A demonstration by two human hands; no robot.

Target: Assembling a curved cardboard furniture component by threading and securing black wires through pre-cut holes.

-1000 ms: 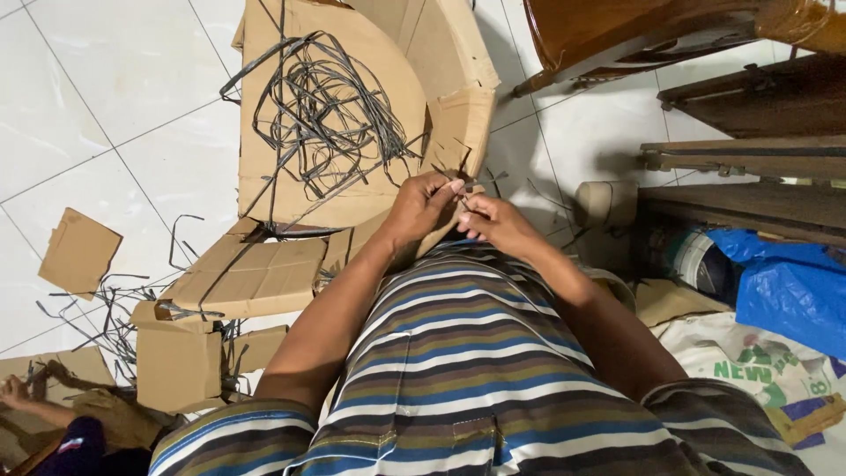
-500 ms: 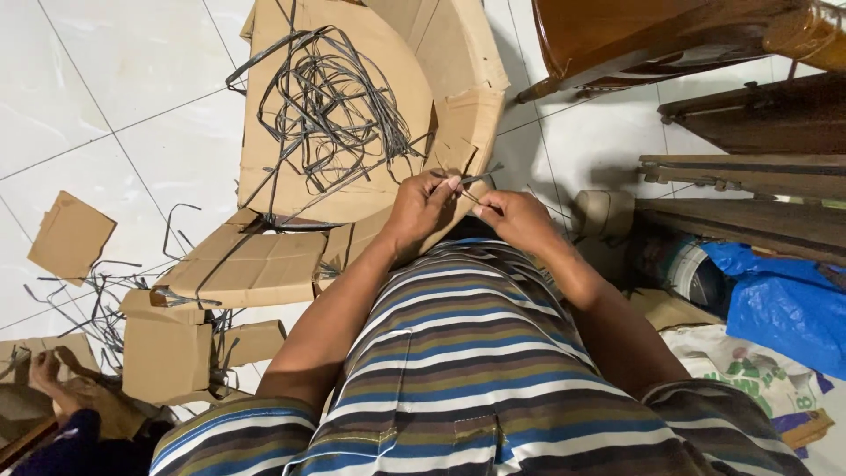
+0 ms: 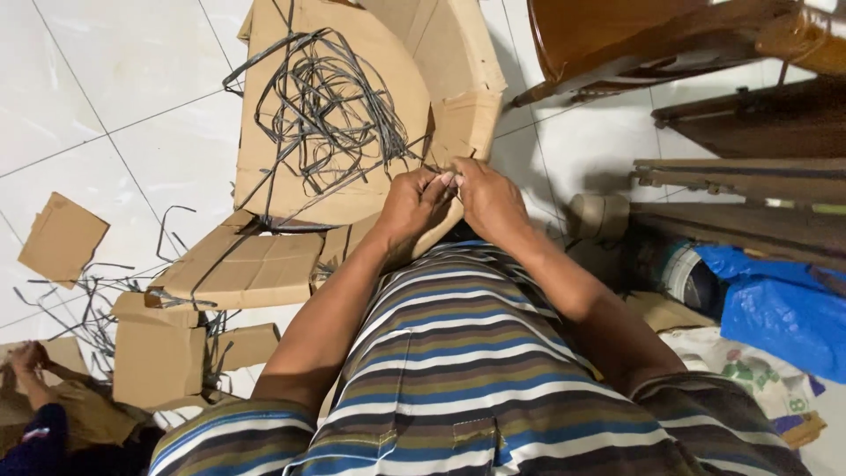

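Note:
My left hand point(image 3: 412, 204) and my right hand point(image 3: 487, 197) meet at the near edge of a large curved brown cardboard piece point(image 3: 348, 106). Both pinch thin grey wire where it reaches that edge. A loose tangle of grey wire point(image 3: 322, 110) lies across the face of the cardboard, just beyond my left hand. My striped shirt point(image 3: 458, 370) fills the lower middle and hides what lies under my arms.
Flattened cardboard pieces point(image 3: 238, 269) and small boxes point(image 3: 159, 353) lie on the white tiled floor point(image 3: 97, 97) at left, with stray wire offcuts point(image 3: 84, 300). Another person's hand point(image 3: 26, 357) shows bottom left. Wooden furniture point(image 3: 670, 44), planks point(image 3: 749, 181) and a blue bag point(image 3: 775, 308) stand at right.
The view has shifted a little, so the cardboard and wire sit slightly lower and to the right. My hands stay together at the cardboard edge, fingers working the wire.

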